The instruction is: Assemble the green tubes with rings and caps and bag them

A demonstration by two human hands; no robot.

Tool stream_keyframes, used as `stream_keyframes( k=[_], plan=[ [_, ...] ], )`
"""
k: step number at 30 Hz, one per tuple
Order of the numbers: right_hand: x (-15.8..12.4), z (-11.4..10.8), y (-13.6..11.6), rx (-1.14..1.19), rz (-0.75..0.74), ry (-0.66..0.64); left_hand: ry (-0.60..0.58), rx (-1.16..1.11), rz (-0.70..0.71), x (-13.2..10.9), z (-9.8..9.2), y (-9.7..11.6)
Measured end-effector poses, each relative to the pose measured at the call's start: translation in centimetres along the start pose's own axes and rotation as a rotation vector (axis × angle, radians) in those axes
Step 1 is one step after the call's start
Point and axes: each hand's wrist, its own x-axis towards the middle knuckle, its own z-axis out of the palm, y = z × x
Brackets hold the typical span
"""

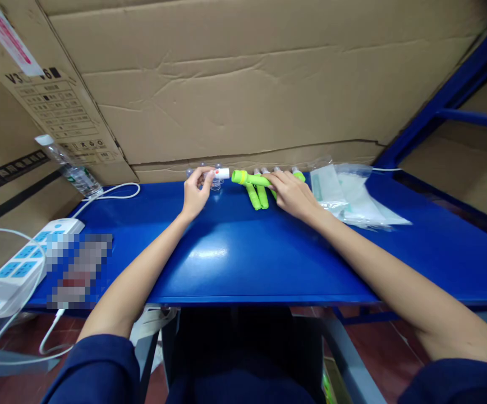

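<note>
Between the thumb and fingers of my left hand point(197, 193) is a small white cylinder point(222, 173) with a red dot on its side. Clear rounded plastic pieces point(215, 185) lie just behind and beside those fingers. My right hand point(292, 192) grips a bright green tube point(257, 179) whose wide end faces the white cylinder, with a small gap between them. Under and behind this tube lie several similar green tubes point(254, 197) with clear tips. My right fingers partly hide them.
Clear plastic bags with white contents point(353, 196) lie right of the tubes. On the left are a water bottle point(73, 168), a white power strip point(37, 252), a pixelated flat object point(81, 272) and white cables point(128, 185). Cardboard point(247, 84) walls the blue table point(226, 269) at the back.
</note>
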Motion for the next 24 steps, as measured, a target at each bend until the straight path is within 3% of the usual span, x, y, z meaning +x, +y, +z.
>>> stream_keyframes(
  k=[5, 10, 21, 24],
  plan=[
    [0.0, -0.4, 0.1, 0.003, -0.048, 0.015, -0.068, 0.105, 0.054, -0.4, 0.2, 0.9],
    [0.0, -0.6, -0.2, 0.030, -0.049, 0.025, -0.076, -0.006, -0.027, -0.5, 0.4, 0.5],
    [-0.2, 0.2, -0.9, 0.036, -0.133, 0.035, -0.249, -0.102, -0.008, -0.9, 0.9, 0.7],
    [-0.2, 0.1, -1.4, 0.019, -0.123, 0.032, -0.317, -0.179, -0.083, -1.2, 1.1, 1.1]
  ],
)
